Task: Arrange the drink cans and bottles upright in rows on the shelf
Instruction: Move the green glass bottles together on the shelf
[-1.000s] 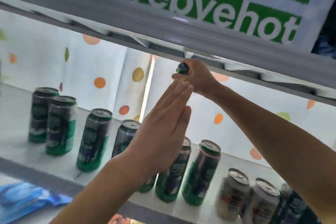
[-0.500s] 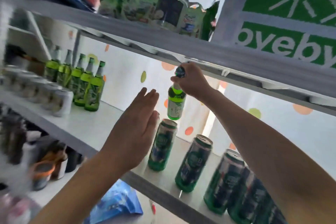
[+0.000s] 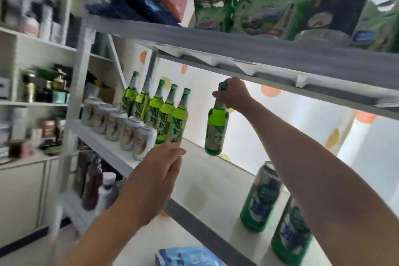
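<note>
Green glass hangs from our right hand (image 3: 232, 95), whose fingers curl round the neck of the bottle (image 3: 216, 127) just under the cap, lifting it clear above the shelf (image 3: 207, 181). We should lower it straight, upright, beside the end of the bottle row (image 3: 159, 110), without knocking its neighbour. Our left hand (image 3: 155, 181) hovers flat-fingered and empty, ready to steady.

White shelving against a dotted wall, bright even light

Wall (image 3: 237, 131) behind is white with orange, yellow and green spots; open white cabinet (image 3: 38, 45) at left holds blurred jars and tins, closed cupboard doors (image 3: 21, 196) below; pale floor (image 3: 32, 252) at lower left
</note>
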`<action>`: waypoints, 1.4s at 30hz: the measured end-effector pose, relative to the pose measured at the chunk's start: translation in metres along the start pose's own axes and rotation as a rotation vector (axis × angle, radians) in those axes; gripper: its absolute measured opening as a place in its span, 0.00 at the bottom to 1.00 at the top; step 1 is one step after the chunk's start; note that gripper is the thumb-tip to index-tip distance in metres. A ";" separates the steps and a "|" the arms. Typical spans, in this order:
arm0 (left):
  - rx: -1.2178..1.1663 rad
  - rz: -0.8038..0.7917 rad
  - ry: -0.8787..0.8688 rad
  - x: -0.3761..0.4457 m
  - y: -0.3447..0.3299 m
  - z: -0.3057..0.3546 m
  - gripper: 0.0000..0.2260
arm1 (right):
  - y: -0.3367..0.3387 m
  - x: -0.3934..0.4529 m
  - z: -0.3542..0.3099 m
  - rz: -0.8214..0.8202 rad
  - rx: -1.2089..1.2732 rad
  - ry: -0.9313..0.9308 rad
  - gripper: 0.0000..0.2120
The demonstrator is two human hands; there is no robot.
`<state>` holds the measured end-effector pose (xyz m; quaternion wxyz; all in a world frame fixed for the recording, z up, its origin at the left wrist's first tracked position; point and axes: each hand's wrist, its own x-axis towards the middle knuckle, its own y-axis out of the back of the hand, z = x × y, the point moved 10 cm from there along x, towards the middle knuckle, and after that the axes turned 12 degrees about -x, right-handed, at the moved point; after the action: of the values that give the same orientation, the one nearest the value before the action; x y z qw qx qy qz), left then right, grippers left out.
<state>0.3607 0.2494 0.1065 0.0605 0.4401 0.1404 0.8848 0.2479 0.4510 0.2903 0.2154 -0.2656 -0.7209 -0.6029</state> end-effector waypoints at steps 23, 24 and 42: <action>0.170 -0.305 -0.156 0.101 -0.016 -0.167 0.18 | -0.149 0.080 0.063 -0.146 0.296 -0.479 0.10; 0.148 -0.305 -0.165 0.103 -0.013 -0.167 0.17 | -0.151 0.081 0.063 -0.152 0.289 -0.492 0.10; 0.070 -0.339 -0.250 0.106 -0.004 -0.184 0.17 | -0.167 0.081 0.049 -0.028 0.200 -0.556 0.17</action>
<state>0.1499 0.2415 0.0809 0.2103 0.5181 0.2346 0.7952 0.0793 0.4875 0.2069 0.0263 -0.3879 -0.8116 -0.4360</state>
